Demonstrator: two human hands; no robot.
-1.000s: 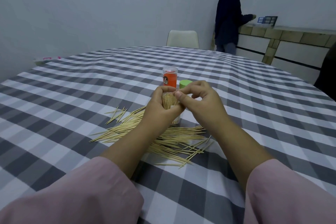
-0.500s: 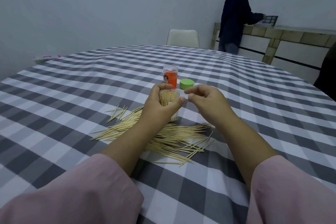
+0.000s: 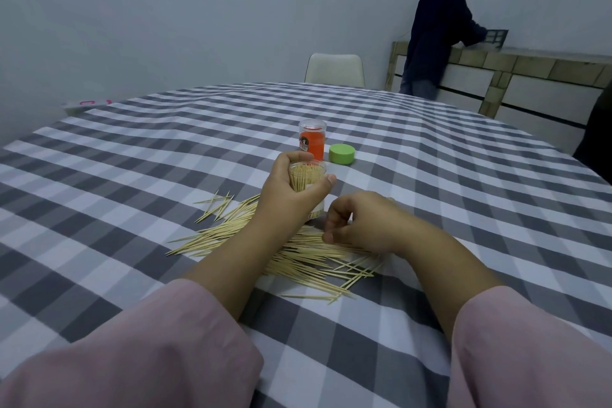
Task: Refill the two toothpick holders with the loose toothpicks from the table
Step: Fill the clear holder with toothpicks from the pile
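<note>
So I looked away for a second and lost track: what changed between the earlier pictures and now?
The right hand left the mouth of the clear holder and came down to the loose toothpicks, fingers curled at the pile; whether it pinches any is unclear. The left hand still grips the clear holder. The orange holder and green lid stayed put.

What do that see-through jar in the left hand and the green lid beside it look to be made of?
The jar looks like clear, glossy plastic: the toothpicks inside show through its wall. The green lid looks like opaque, smooth moulded plastic with a soft sheen. Glass cannot be ruled out for the jar.
</note>
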